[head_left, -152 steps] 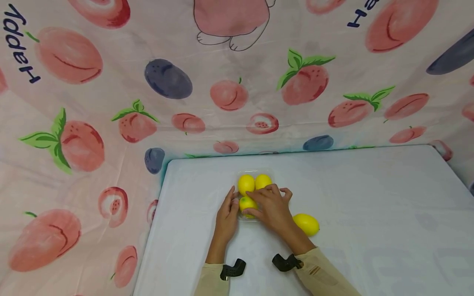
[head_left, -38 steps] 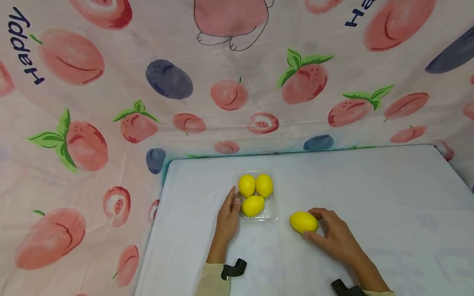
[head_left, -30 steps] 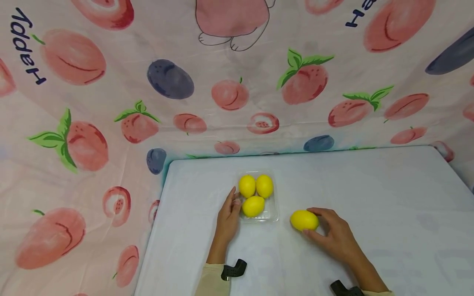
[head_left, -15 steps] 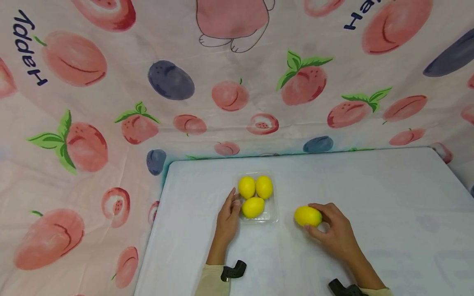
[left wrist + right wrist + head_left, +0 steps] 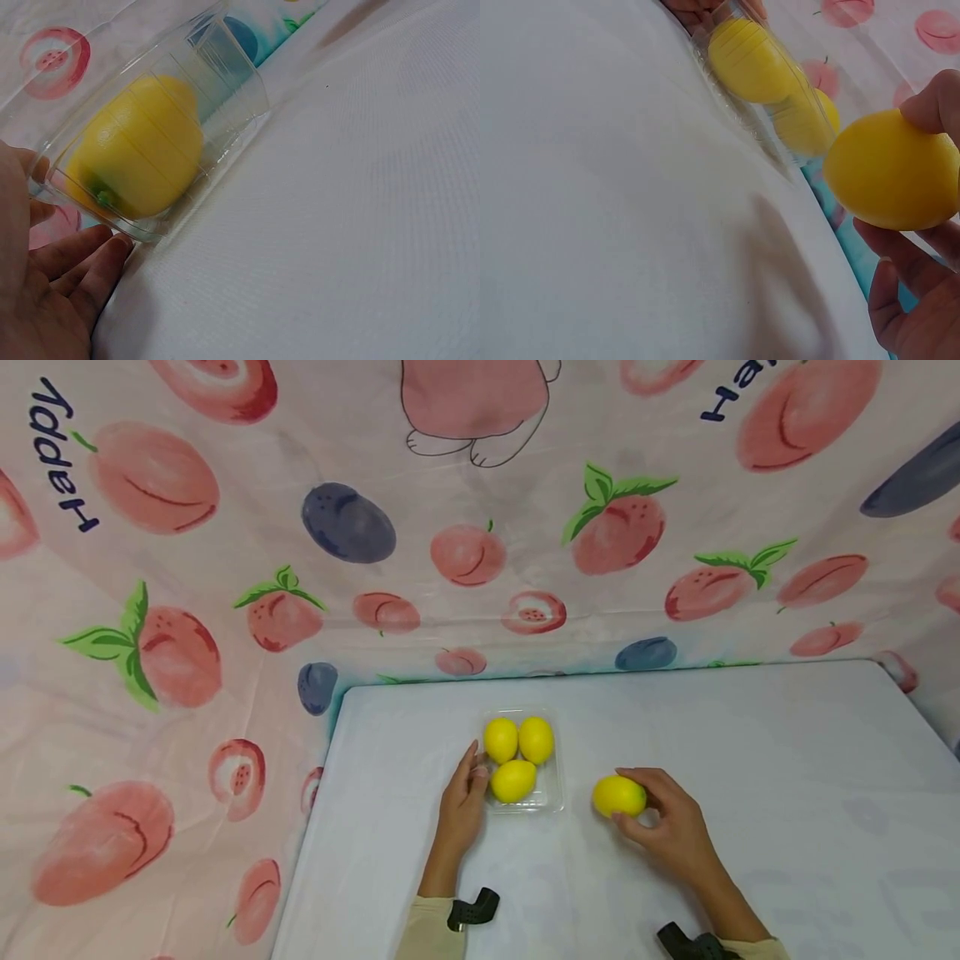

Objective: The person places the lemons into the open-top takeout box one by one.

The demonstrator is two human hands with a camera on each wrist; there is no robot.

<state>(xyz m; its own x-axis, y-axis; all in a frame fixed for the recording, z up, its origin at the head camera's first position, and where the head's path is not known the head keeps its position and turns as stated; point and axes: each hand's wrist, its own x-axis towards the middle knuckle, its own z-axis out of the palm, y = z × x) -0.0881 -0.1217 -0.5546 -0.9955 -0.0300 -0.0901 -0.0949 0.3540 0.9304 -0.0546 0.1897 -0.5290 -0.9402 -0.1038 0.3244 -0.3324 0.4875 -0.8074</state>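
Note:
A clear plastic tray (image 5: 550,797) stands on the white table and holds 3 yellow lemons, among them the front lemon (image 5: 513,782). My left hand (image 5: 461,802) lies along the tray's left side, fingers extended and touching its wall. In the left wrist view, one lemon (image 5: 142,150) with a green tip shows through the ribbed plastic. Right of the tray, my right hand (image 5: 672,822) pinches another lemon (image 5: 617,797) between thumb and fingers. That lemon (image 5: 892,171) is raised off the table in the right wrist view, with the hand's shadow cast on the cloth below.
A white cloth covers the table (image 5: 750,760). Behind and to the left hangs a pink curtain (image 5: 480,485) printed with fruit. A black wrist mount (image 5: 474,907) sits on the left sleeve, another mount (image 5: 693,943) on the right.
My right hand has left the tray, where a lemon was being settled, and taken hold of the lemon lying to the right. That lemon is now lifted and turned. My left hand stays put.

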